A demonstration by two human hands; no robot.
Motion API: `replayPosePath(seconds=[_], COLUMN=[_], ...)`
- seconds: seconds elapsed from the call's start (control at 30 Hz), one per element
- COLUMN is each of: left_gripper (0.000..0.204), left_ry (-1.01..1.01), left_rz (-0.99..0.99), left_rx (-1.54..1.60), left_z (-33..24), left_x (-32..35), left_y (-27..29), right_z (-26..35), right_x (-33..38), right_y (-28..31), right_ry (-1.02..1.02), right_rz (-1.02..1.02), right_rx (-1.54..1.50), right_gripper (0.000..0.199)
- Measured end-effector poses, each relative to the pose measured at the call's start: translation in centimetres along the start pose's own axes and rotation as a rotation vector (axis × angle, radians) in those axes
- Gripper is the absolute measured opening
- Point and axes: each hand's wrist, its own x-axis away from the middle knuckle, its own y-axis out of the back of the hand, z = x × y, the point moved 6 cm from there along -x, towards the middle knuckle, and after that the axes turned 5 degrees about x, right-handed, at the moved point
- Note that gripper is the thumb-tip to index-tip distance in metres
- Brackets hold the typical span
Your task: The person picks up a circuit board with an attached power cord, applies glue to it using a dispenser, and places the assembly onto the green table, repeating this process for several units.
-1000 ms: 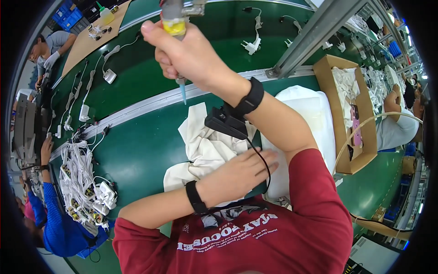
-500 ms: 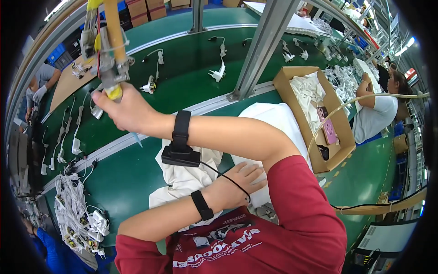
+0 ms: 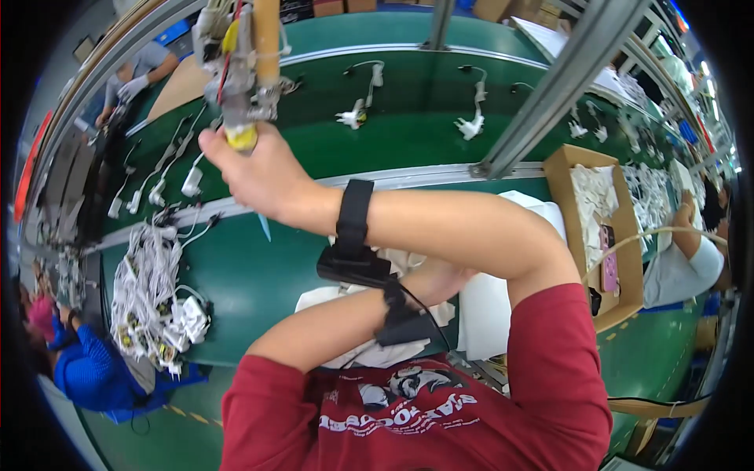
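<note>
Right hand [image 3: 267,174] wrapped round the grey tool [image 3: 238,110], upper left of the frame, blue tip [image 3: 265,228] pointing down! Left hand [image 3: 441,282], centre, half hidden near pale cloth [image 3: 316,297]; its grip I can't tell.

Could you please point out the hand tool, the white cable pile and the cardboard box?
Hand tool [image 3: 241,138], head view: on its yellow band.
White cable pile [image 3: 146,281], head view: on its middle.
Cardboard box [image 3: 567,208], head view: on its left wall.

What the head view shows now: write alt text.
The right hand grips a yellow-banded tool with a tapered blue tip above a green bench; the left hand, partly hidden, is near crumpled off-white cloth. Tangled white cables lie at left.
</note>
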Motion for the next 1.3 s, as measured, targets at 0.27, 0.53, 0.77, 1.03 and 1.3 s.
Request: replayPosePath(seconds=[0.27, 0.53, 0.77, 1.03, 1.3], left_gripper=[0.049, 0.047, 0.051, 0.027, 0.04], left_ry=[-0.108, -0.098, 0.226, 0.2, -0.256], left_rz=[0.499, 0.023, 0.494, 0.157, -0.999], left_rx=[1.248, 1.124, 1.076, -0.015, -1.561], left_z=[-8.8, -4.4, -6.9, -6.6, -16.0], left_x=[7.7, 10.1, 10.3, 14.8, 4.7], left_y=[0.9, 11.2, 17.2, 39.0, 61.4], right_z=[-5.7, -10.8, -15.0, -18.0, -19.6], right_x=[-4.8, -8.0, -12.3, -16.9, -18.4], right_y=[-6.8, -10.8, -10.5, -1.7, 2.4], right_ry=[0.067, -0.01, -0.127, -0.167, -0.227], right_rz=[-0.034, -0.038, 0.049, -0.05, -0.141], right_rx=[0.038, 0.053, 0.061, 0.075, 0.123], right_gripper=[0.027, 0.029, 0.029, 0.023, 0.019])
